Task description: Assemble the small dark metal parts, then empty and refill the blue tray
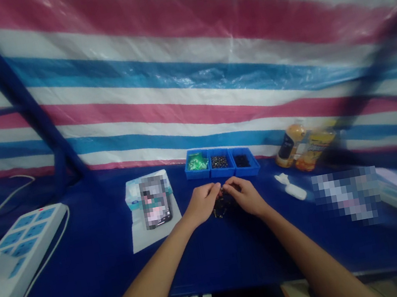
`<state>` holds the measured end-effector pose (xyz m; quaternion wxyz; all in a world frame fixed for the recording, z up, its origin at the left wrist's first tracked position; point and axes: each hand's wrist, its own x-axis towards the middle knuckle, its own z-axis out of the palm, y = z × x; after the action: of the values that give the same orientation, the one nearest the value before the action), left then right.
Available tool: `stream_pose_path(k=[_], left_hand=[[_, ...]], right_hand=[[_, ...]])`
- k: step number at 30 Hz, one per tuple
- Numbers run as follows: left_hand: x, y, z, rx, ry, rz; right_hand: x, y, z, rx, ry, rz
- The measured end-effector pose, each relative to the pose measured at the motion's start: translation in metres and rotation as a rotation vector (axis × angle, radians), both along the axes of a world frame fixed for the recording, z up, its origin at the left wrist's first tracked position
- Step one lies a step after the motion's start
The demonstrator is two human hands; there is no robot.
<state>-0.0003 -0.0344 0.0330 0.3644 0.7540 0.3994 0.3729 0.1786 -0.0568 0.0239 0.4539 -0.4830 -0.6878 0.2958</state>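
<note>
Left hand [202, 204] and right hand [243, 196] meet at the fingertips over small dark parts [221, 208] at center frame (any grip on them is hidden), just below three blue bins [221, 170] on a blue table [89, 270]; bottles [290, 145] stand right, a power strip [27, 245] left

The three blue trays [221, 163] are glossy moulded plastic, and the small dark parts [221, 209] show a faint sheen, though they are too small to tell their material. The worktop [101, 273] is covered in smooth, matt navy cloth, the striped tarpaulin [184, 69] behind is creased, shiny woven plastic, and the power strip [20, 251] is smooth white plastic.
</note>
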Motion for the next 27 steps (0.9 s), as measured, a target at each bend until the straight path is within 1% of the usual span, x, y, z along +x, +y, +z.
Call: stream_pose_path(k=[2, 4, 8, 10, 12, 16, 18, 21, 27], left_hand=[[0.000, 0.000, 0.001, 0.023, 0.010, 0.020], [-0.001, 0.000, 0.001, 0.052, 0.037, 0.032], [-0.001, 0.001, -0.001, 0.102, 0.101, 0.036], [-0.002, 0.002, -0.003, 0.127, 0.122, 0.054], [-0.003, 0.004, -0.005, 0.152, 0.148, 0.096], [-0.006, 0.009, -0.010, 0.182, 0.224, 0.183], [-0.006, 0.009, -0.012, 0.184, 0.254, 0.196], [-0.006, 0.009, -0.013, 0.184, 0.274, 0.188], [-0.006, 0.006, -0.013, 0.189, 0.287, 0.182]], right_hand=[[0.002, 0.003, -0.003, -0.035, -0.040, -0.047], [0.004, 0.007, -0.006, -0.085, -0.018, -0.081], [0.008, 0.017, -0.009, -0.123, 0.263, -0.127], [0.009, 0.019, -0.010, -0.122, 0.303, -0.155], [0.012, 0.018, -0.012, -0.109, 0.180, -0.172], [0.018, 0.015, -0.017, 0.011, -0.298, -0.180], [0.021, 0.016, -0.020, 0.047, -0.469, -0.164], [0.023, 0.017, -0.024, 0.035, -0.561, -0.137], [0.023, 0.017, -0.024, 0.043, -0.568, -0.120]])
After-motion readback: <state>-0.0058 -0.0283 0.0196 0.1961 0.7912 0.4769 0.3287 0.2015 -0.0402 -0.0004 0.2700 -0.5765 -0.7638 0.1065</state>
